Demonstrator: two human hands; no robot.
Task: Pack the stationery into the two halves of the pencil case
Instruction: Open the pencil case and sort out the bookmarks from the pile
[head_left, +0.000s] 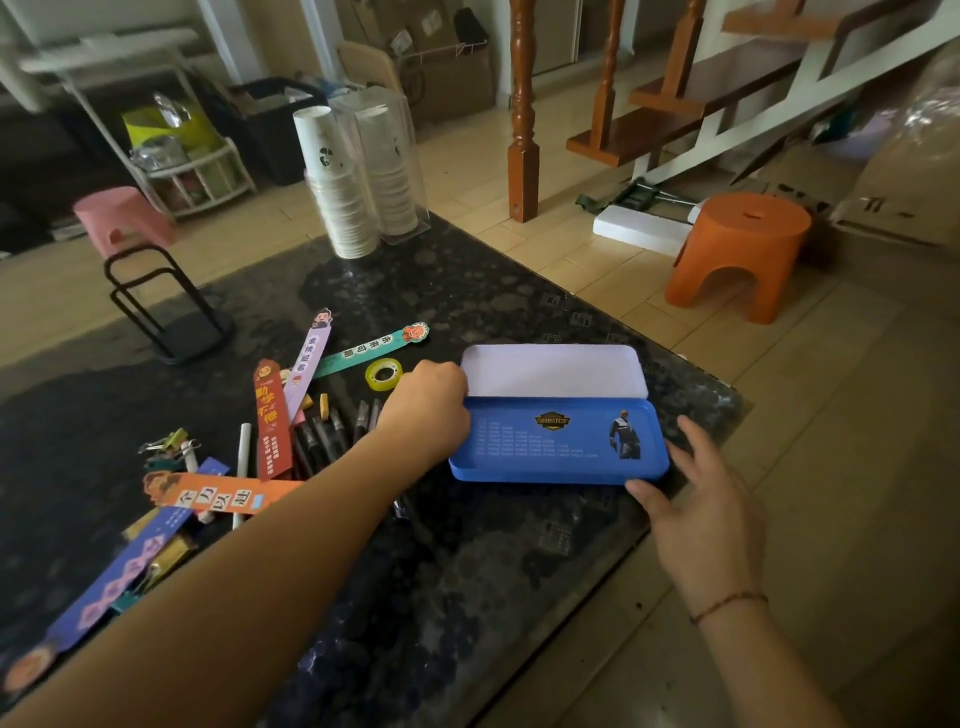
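On dark table (467, 571): pencil case (558, 415) lies open, both halves bare. Our left hand (423, 410) curls at its hinge end (grip unclear); right hand (696, 499), fingers spread, steadies blue half (556, 447). Stationery (291, 436) waits left.

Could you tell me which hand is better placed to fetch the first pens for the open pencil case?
The left hand: it sits beside the pens. The right hand rests at the pencil case on its far side.
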